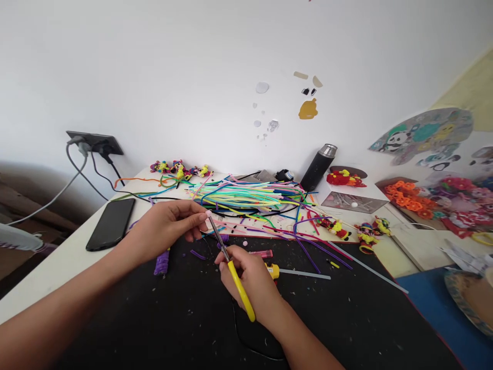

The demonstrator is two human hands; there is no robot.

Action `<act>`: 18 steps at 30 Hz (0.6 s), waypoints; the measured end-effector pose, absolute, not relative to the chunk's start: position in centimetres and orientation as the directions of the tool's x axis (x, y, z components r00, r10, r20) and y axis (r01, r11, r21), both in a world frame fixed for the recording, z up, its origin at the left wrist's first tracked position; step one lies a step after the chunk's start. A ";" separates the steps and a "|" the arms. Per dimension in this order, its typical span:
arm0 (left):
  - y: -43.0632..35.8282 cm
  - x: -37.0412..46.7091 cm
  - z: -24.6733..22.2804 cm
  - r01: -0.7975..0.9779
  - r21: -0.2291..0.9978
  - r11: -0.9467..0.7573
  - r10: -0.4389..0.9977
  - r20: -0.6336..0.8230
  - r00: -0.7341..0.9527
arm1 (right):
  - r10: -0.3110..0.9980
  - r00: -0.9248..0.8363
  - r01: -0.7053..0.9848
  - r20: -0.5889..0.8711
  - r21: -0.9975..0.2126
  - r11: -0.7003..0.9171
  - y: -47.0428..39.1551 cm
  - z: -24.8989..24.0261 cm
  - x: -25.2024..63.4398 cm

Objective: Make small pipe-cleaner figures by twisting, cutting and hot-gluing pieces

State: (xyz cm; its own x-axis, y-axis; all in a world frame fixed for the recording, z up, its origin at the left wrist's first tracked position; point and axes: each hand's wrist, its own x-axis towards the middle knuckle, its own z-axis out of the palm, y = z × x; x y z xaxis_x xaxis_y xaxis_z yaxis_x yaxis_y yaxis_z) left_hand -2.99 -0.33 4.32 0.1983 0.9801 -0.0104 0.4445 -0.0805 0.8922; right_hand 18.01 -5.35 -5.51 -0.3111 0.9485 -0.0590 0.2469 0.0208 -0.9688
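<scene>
My left hand [165, 226] pinches a small pale pink piece [208, 213] between thumb and fingertips; its exact kind is too small to tell. Yellow-handled scissors [241, 292] are gripped in my right hand [252, 275], their blades pointing up and left to the pink piece. Below my left wrist, a purple fuzzy roll [162, 263] lies on the black mat [162, 324]. A yellow glue gun [272, 271], partly hidden behind my right hand, has a translucent glue stick [308, 274] in it. Purple pipe cleaner scraps [197, 254] lie between the hands.
A pile of colourful pipe cleaners [242, 195] spreads along the wall. A phone [110, 223] lies at left, near cables and a power socket [94, 141]. At the back right stand a black flask [319, 167] and a white box [352, 198]. Small pipe-cleaner figures [365, 235] lie at right.
</scene>
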 end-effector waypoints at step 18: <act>-1.9 -3.5 3.9 0.910 0.343 -0.232 0.960 0.234 0.157 | 0.947 -0.319 0.376 -0.024 -0.921 0.103 -5.6 -6.3 18.0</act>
